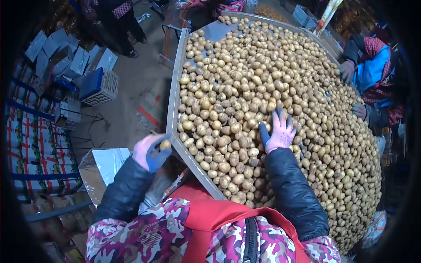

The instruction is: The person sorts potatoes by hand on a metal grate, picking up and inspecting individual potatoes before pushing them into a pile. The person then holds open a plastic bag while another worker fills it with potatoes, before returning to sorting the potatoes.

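Note:
A wide heap of small potatoes (pixel 245 74) covers the metal-rimmed sorting table (pixel 173 94) in front of me. My left hand (pixel 149 153), in a pink and blue-grey glove, is just outside the table's left rim. Its fingers are curled around a single potato (pixel 165 144). My right hand (pixel 280 136), gloved the same way, lies on the heap near the front with its fingers spread, touching the potatoes and gripping none that I can see.
Across the table at right, another person's gloved hands (pixel 347 71) rest at the potatoes. To my left are an open cardboard box (pixel 101 175), a plastic crate (pixel 101 87), stacked patterned cartons (pixel 39 144) and flattened boxes. A person stands at the upper left.

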{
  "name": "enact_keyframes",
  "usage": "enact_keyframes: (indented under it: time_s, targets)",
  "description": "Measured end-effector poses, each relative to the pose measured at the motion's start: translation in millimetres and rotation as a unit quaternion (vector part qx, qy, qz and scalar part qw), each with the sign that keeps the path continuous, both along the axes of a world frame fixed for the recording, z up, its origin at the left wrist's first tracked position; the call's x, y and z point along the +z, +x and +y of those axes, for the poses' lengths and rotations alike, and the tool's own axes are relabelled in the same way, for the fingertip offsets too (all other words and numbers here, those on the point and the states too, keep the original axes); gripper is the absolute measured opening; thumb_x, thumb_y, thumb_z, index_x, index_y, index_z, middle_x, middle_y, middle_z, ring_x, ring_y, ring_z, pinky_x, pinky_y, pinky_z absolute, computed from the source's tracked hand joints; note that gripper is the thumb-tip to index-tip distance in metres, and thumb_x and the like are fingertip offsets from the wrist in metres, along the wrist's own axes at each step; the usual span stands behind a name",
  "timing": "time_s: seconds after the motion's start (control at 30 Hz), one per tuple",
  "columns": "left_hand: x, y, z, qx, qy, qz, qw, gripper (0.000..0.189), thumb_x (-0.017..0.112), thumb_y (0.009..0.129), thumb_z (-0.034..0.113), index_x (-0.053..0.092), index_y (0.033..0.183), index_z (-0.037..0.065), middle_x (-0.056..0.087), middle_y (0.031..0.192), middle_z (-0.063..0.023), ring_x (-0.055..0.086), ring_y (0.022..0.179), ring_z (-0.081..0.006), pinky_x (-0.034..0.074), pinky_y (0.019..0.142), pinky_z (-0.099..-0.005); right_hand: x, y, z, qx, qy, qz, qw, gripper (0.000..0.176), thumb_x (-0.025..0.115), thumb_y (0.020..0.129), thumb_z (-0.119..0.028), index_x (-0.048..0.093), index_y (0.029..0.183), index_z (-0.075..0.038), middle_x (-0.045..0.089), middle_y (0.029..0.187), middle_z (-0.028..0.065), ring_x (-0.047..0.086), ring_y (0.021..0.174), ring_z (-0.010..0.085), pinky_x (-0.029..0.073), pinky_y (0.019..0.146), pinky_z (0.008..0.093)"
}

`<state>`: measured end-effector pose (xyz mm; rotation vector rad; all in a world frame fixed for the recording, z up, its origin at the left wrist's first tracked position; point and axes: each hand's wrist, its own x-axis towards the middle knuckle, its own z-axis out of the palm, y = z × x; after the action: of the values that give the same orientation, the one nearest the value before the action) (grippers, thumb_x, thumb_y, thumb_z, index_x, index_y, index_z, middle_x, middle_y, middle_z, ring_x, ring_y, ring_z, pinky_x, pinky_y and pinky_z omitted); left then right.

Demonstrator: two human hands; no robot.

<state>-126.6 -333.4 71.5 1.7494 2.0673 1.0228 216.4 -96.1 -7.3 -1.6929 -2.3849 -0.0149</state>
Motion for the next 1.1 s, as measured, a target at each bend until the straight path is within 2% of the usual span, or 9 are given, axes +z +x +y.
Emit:
enact_keyframes:
  time_s: [0.07,0.1,0.17,0.4,0.57,0.67,0.7,0.9,1.1]
  targets:
    - [2,6,-36,0.017,-0.168,-0.015,0.986,0.044,0.081,0.081,0.022,0.069,0.119,0.004,0.072,0.104,-0.0165,0.072,0.094,-0.036,0.057,0.084,-0.043,-2,0,0,-0.002,0.002,0.001,1.0,0.069,0.064,0.09,-0.054,0.054,0.146,-0.016,0.043,0.158,0.0051,0.038,0.143,0.0434,0.028,0.113,0.069]
    - [-5,7,-48,0.015,-0.169,-0.015,0.985,0.044,0.081,0.081,0.022,0.069,0.119,0.004,0.072,0.104,-0.0165,0.072,0.094,-0.036,0.057,0.084,-0.043,-2,0,1,-0.004,0.0,-0.004,1.0,0.069,0.064,0.09,-0.055,0.053,0.147,-0.016,0.042,0.159,0.0048,0.038,0.143,0.0433,0.028,0.113,0.0689]
    - [-25,10,-63,-0.005,-0.183,0.158,0.97,0.051,0.079,0.082,0.025,0.065,0.127,0.005,0.068,0.116,-0.0179,0.066,0.109,-0.0374,0.052,0.098,-0.0471,2,-1,-1,-0.006,-0.019,-0.009,1.0,0.07,0.062,0.092,-0.056,0.052,0.148,-0.017,0.04,0.16,0.0054,0.036,0.145,0.0434,0.027,0.114,0.0694]
    - [-14,60,-1,-0.096,-0.082,0.114,0.985,0.057,0.077,0.083,0.026,0.061,0.134,0.006,0.06,0.133,-0.0213,0.056,0.126,-0.0411,0.044,0.109,-0.0507,10,18,-43,0.031,-0.06,-0.013,0.998,0.064,0.064,0.091,-0.056,0.054,0.147,-0.027,0.05,0.151,0.0128,0.037,0.146,0.0393,0.021,0.115,0.0748]
    - [-55,84,54,-0.143,-0.029,0.145,0.979,0.059,0.076,0.083,0.032,0.061,0.136,0.01,0.058,0.137,-0.0193,0.051,0.129,-0.0402,0.039,0.111,-0.0538,23,68,-121,0.072,-0.074,0.059,0.993,0.051,0.065,0.094,-0.043,0.059,0.141,-0.024,0.052,0.147,0.017,0.044,0.14,0.04,0.028,0.115,0.0682]
    - [-68,83,85,-0.154,0.007,0.136,0.979,0.057,0.077,0.083,0.029,0.062,0.134,0.009,0.059,0.135,-0.02,0.053,0.127,-0.0418,0.042,0.108,-0.053,20,106,-171,0.015,-0.098,0.102,0.99,0.052,0.065,0.093,-0.042,0.058,0.141,-0.024,0.052,0.146,0.0173,0.045,0.139,0.0389,0.028,0.115,0.0666]
    - [-67,84,90,-0.154,0.003,0.135,0.979,0.055,0.077,0.084,0.028,0.062,0.133,0.008,0.06,0.134,-0.0204,0.054,0.125,-0.0424,0.043,0.108,-0.0526,15,127,-185,0.02,-0.106,0.031,0.994,0.055,0.065,0.093,-0.043,0.057,0.143,-0.022,0.05,0.148,0.0177,0.045,0.138,0.0406,0.026,0.116,0.0661]
    - [-90,73,84,-0.173,-0.045,0.183,0.967,0.062,0.076,0.085,0.031,0.059,0.14,0.01,0.055,0.143,-0.0193,0.045,0.136,-0.0423,0.034,0.114,-0.0552,47,223,-259,-0.155,-0.017,0.009,0.988,0.075,0.076,0.083,-0.044,0.052,0.147,-0.012,0.043,0.152,0.0206,0.039,0.141,0.0441,0.026,0.116,0.0642]
    - [-100,71,81,-0.16,-0.057,0.187,0.968,0.064,0.077,0.084,0.028,0.057,0.142,0.011,0.055,0.143,-0.0178,0.044,0.139,-0.0425,0.034,0.115,-0.0556,42,260,-235,-0.23,-0.003,-0.093,0.969,0.086,0.077,0.08,-0.052,0.049,0.15,-0.012,0.044,0.153,0.0199,0.038,0.143,0.0423,0.023,0.118,0.0665]
